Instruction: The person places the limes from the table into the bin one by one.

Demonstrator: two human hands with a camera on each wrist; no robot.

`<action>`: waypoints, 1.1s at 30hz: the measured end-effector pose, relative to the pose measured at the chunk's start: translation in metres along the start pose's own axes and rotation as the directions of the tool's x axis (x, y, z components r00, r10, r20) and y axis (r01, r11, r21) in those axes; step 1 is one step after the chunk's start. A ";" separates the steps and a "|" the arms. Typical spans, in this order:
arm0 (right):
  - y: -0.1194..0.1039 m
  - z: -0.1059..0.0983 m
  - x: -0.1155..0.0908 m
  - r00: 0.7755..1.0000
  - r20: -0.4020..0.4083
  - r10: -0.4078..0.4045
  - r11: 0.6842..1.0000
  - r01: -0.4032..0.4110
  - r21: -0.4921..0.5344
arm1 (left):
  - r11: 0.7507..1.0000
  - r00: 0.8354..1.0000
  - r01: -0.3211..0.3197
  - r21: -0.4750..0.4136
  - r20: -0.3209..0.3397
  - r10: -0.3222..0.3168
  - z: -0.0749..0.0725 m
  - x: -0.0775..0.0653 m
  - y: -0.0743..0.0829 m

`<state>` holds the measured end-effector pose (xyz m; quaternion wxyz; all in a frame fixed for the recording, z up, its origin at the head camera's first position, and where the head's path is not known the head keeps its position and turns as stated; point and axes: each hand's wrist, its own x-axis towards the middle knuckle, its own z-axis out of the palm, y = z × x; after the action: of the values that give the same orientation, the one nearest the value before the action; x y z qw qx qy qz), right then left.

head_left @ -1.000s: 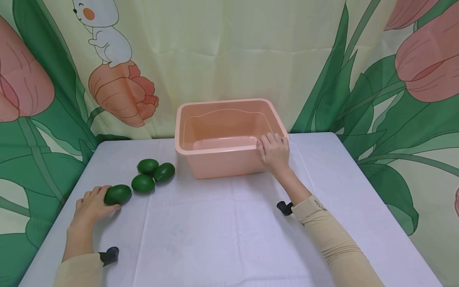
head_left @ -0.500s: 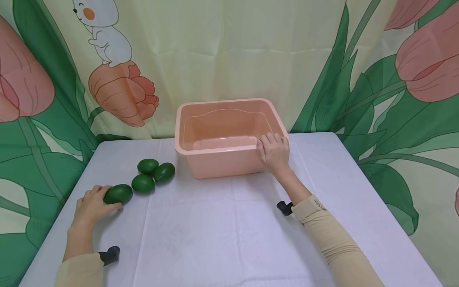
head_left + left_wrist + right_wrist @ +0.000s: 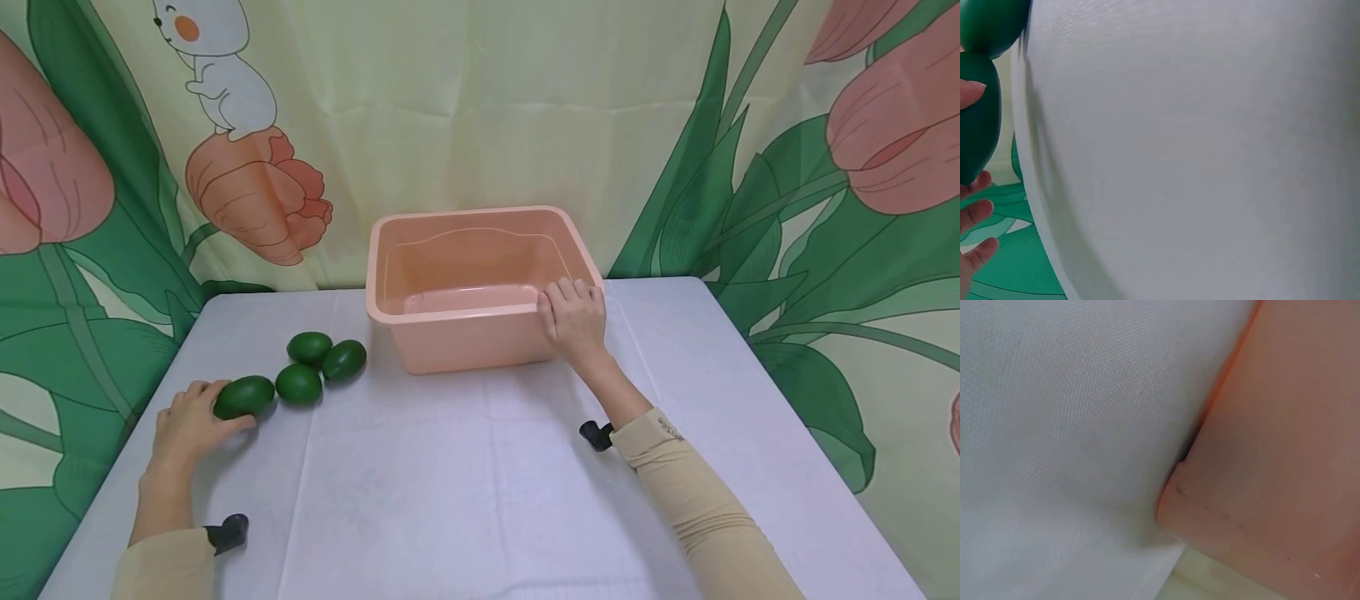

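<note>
My left hand pinches a smooth, dark green avocado-shaped fruit between thumb and fingers at the left of the table. In the left wrist view, the thumb lies across this fruit and the other fingertips spread below it. Another green fruit is right beside it, with two more green fruits close behind. My right hand grips the front right rim of a pink plastic tub, its fingers curled over the edge. The tub's visible floor holds nothing.
A white cloth covers the table. Behind it hangs a printed curtain with tulips and a cartoon animal, close to the tub's back. Dark wrist cameras jut from both sleeves.
The fruit in my left hand has shifted slightly up and back, with the thumb and fingers moving along with it. The right hand, the tub and the other fruits have stayed put.
</note>
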<state>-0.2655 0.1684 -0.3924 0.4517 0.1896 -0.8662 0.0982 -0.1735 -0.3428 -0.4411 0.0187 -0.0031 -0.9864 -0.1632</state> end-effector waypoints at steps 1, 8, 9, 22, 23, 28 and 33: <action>0.000 0.000 0.000 1.000 -0.001 0.000 1.000 0.000 0.001 | 1.000 1.000 0.001 0.000 -0.005 -0.001 -0.001 0.000 0.001; 0.001 0.000 0.000 1.000 -0.010 -0.004 1.000 0.004 -0.003 | 1.000 0.999 0.002 0.000 -0.039 -0.002 -0.007 0.003 0.008; 0.000 0.000 0.000 1.000 -0.012 -0.006 1.000 0.006 -0.004 | 1.000 0.999 0.000 -0.001 -0.046 0.000 -0.008 0.004 0.009; 0.001 0.000 0.002 1.000 -0.012 -0.009 1.000 0.009 -0.007 | 1.000 0.996 0.021 -0.020 -0.088 -0.022 -0.019 0.017 0.032; 0.001 0.000 0.002 1.000 -0.012 -0.008 1.000 0.008 -0.009 | 1.000 0.996 0.023 -0.020 -0.090 -0.025 -0.020 0.018 0.035; 0.000 0.000 0.001 1.000 -0.015 -0.005 1.000 0.005 -0.009 | 1.000 0.995 0.023 -0.016 -0.100 -0.025 -0.022 0.023 0.047; 0.000 0.001 0.001 1.000 -0.015 -0.003 1.000 0.003 -0.009 | 0.999 0.992 0.043 -0.030 -0.120 -0.047 -0.020 0.031 0.055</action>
<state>-0.2664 0.1679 -0.3923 0.4593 0.1883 -0.8629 0.0951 -0.2026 -0.2972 -0.4038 0.0746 0.0287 -0.9810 -0.1769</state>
